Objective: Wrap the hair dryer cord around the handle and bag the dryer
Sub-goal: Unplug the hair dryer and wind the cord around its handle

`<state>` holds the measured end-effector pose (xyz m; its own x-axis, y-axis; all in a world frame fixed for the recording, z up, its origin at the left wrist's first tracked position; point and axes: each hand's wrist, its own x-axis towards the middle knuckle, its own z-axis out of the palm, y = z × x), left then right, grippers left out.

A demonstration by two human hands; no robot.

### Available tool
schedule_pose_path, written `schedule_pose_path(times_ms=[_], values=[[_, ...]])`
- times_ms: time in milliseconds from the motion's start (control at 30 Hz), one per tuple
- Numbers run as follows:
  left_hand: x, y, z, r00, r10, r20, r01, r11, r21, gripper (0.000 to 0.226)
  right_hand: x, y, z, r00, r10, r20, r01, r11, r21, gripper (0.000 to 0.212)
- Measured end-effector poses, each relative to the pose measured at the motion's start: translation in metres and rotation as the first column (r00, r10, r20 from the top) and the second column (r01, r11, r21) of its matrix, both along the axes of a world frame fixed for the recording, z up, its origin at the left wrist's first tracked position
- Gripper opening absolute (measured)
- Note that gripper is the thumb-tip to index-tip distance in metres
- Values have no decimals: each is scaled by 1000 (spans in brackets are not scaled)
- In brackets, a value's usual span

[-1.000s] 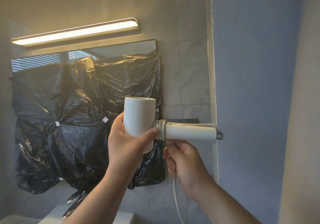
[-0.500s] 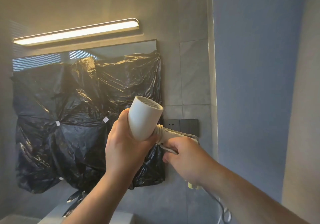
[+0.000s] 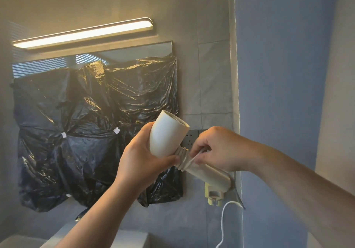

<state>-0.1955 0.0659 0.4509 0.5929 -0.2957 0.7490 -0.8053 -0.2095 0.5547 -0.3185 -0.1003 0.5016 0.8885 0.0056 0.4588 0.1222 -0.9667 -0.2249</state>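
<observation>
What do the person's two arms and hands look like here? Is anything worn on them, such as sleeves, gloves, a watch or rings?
Both forearms are bare as far as the picture shows; no sleeve reaches into view. The left hand and the right hand wear no gloves. No watch, bracelet or ring shows on either wrist or on the fingers in view. Fingernails look short and plain where visible.

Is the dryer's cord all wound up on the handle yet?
Not yet. A few turns sit at the handle top, where the right hand pulls the cord, whose remainder hangs loose below.
</observation>
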Motion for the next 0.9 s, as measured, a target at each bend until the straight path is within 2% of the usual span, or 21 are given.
schedule_pose_path(times_ms=[100, 333, 467, 633, 733, 900], values=[[-3, 3, 5, 994, -106, -28, 106, 994, -1, 69, 2, -3, -1, 996, 43, 74, -53, 988, 143, 4], [-5, 6, 8, 967, -249, -62, 242, 964, -107, 75, 6, -9, -7, 981, 112, 159, -166, 907, 387, 9], [-5, 7, 7, 940, -333, -79, 312, 929, -201, 80, 1, -10, -7, 950, 244, 196, -313, 765, 564, 9], [-8, 10, 10, 901, -420, -111, 386, 892, -236, 83, -4, -12, -5, 899, 379, 220, -420, 603, 678, 8], [-10, 9, 10, 886, -449, -120, 409, 876, -256, 77, 0, -14, -8, 885, 396, 246, -440, 540, 717, 2], [-12, 6, 9, 869, -478, -125, 430, 857, -284, 78, 5, -19, -14, 854, 456, 249, -463, 451, 763, 12]])
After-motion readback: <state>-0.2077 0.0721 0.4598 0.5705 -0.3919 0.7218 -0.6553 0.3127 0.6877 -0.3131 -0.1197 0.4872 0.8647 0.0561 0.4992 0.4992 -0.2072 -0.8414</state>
